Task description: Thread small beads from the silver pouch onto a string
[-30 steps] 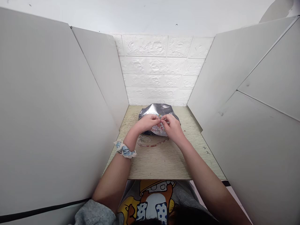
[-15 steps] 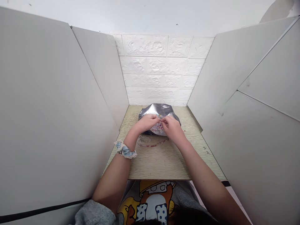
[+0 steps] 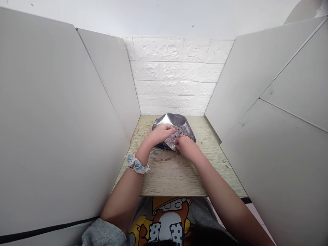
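Note:
A silver foil bag (image 3: 176, 119) lies spread at the back of the table, with many small multicoloured beads (image 3: 173, 137) in it. My left hand (image 3: 162, 132) is over the bag's left part, thumb and fingers pinched together; what they hold is too small to make out. At the front right of the beads is my right hand (image 3: 186, 147), its fingers bent down and pressed together among them. Whether a bead is between those fingertips is hidden. A strand of pink and red beads (image 3: 164, 159) lies curved on the table just in front of the bag.
Pale grey panels (image 3: 102, 85) stand to the left and right of the wood-grain table (image 3: 174, 177). A white brick-patterned wall (image 3: 171, 71) closes off the back. Two small shiny pieces (image 3: 225, 164) lie near the table's right edge.
My right hand has moved away from my left fingertips, down toward the near side of the beads. My left hand has stayed almost still.

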`<state>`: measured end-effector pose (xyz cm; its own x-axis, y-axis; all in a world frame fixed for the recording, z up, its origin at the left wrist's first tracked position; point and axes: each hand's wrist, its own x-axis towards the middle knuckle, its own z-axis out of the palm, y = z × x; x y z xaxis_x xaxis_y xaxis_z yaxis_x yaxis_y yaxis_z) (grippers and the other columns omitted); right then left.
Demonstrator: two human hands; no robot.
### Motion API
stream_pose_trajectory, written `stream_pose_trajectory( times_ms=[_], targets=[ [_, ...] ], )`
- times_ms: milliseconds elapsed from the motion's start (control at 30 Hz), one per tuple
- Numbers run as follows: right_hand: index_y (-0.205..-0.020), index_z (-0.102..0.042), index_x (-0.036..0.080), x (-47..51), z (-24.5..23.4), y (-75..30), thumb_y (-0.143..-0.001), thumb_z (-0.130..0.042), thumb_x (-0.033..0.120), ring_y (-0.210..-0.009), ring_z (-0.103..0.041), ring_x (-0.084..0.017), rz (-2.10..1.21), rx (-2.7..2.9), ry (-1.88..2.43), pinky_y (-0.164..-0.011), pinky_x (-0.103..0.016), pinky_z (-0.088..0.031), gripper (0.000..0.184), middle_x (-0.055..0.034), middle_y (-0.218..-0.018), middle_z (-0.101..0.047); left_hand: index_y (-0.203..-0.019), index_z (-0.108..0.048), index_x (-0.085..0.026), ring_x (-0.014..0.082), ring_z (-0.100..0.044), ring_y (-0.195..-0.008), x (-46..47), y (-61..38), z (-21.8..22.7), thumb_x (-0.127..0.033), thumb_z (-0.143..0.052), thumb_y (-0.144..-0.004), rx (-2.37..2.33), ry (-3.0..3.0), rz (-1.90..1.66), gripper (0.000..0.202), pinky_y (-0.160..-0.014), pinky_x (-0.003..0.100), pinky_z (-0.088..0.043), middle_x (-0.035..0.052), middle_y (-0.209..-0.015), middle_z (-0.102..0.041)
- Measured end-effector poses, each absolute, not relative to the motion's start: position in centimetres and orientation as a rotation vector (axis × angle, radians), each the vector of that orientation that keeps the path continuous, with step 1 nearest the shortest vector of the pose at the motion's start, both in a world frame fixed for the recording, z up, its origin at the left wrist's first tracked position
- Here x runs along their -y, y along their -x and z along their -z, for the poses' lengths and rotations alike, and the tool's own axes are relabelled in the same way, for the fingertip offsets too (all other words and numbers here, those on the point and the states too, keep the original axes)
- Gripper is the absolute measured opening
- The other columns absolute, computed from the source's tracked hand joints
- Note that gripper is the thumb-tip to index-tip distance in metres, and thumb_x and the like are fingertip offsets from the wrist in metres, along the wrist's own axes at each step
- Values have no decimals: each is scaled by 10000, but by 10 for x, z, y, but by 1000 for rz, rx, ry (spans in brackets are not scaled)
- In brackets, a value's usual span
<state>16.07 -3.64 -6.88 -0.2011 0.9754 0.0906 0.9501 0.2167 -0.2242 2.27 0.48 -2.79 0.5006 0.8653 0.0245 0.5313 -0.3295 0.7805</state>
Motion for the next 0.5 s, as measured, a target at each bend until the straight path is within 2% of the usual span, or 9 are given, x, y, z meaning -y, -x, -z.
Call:
stream_pose_trajectory(
  times_ms=[167, 367, 500],
  targets=[
    [-688, -555, 128, 36, 75, -159, -740, -381, 110, -643, -440, -114, -113, 2301, 1850, -536, -242, -275, 183, -77, -817, -513, -614, -457, -156, 80, -309, -501, -5, -23, 29, -376, -401, -712, -1136, -2004, -582, 247, -469, 223, -237, -15, -565, -362],
    [-912, -510, 88, 36, 84, -156, -770, -325, 117, -860, -436, -208, -27, 2278, 1854, -657, -303, -332, 234, -134, -935, -483, -591, -430, -156, 80, -301, -500, -5, -23, 28, -370, -412, -701, -1140, -1991, -602, 241, -467, 221, -239, -17, -560, -359],
    [-892, -514, 82, 36, 79, -153, -806, -278, 155, -884, -433, -224, -73, 2215, 1886, -678, -323, -335, 262, -144, -932, -485, -557, -370, -157, 74, -288, -495, -5, -24, 28, -368, -428, -692, -1134, -1984, -624, 257, -460, 220, -230, -18, -561, -338]
  ],
)
